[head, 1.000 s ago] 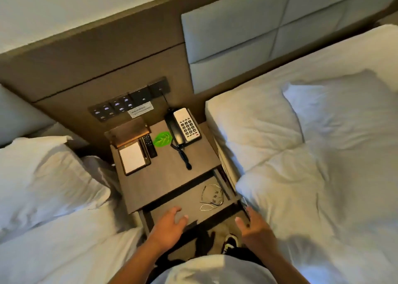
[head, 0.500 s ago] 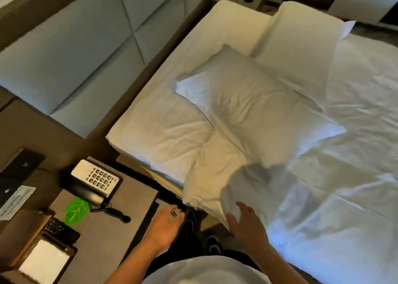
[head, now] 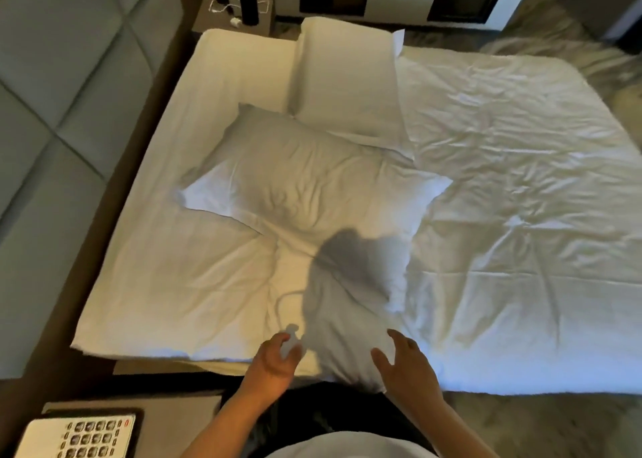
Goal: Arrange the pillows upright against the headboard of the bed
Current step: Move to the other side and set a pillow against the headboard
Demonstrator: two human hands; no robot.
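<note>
Three white pillows lie flat on the bed (head: 521, 214). The nearest pillow (head: 340, 304) hangs slightly over the near bed edge, in front of me. A second pillow (head: 298, 179) lies crosswise in the middle, overlapping it. The third pillow (head: 347, 86) lies at the far side. The padded grey headboard (head: 52, 110) runs along the left; no pillow touches it. My left hand (head: 274, 360) hovers open at the near pillow's left corner. My right hand (head: 406, 364) is open over its right corner, fingers spread.
A bedside table with a telephone (head: 87, 436) sits at the lower left. A far bedside table (head: 236, 9) holds a dark bottle and a white cable. Rumpled white sheet covers the mattress to the right. Carpet shows beyond the bed's right edge.
My view has swung right from the bedside table to the whole bed. Both hands have moved from beside the table onto the near pillow's edge.
</note>
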